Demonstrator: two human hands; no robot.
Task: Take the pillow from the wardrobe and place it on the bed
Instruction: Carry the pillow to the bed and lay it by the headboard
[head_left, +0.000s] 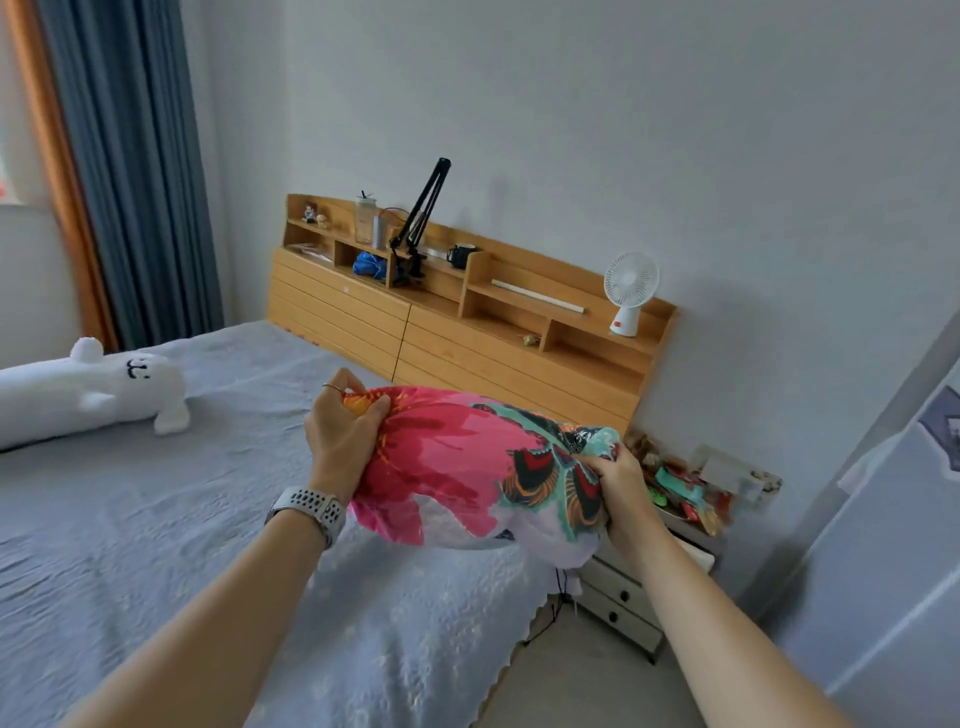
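Observation:
A pillow (467, 467) in a bright cover, pink and red with teal, black and orange patterns, hangs in the air over the right side of the bed (156, 519). My left hand (343, 431), with a ring and a wristwatch, grips its left end. My right hand (623, 488) clutches its right end. The bed carries a pale blue quilted cover and lies just below the pillow. The wardrobe is not in view.
A long white plush toy (88, 389) lies on the bed at the left. A wooden headboard shelf (467, 322) holds a fan (628, 291), mug and clamp lamp. A cluttered nightstand (649, 597) stands right of the bed. Blue curtains (140, 171) hang at the left.

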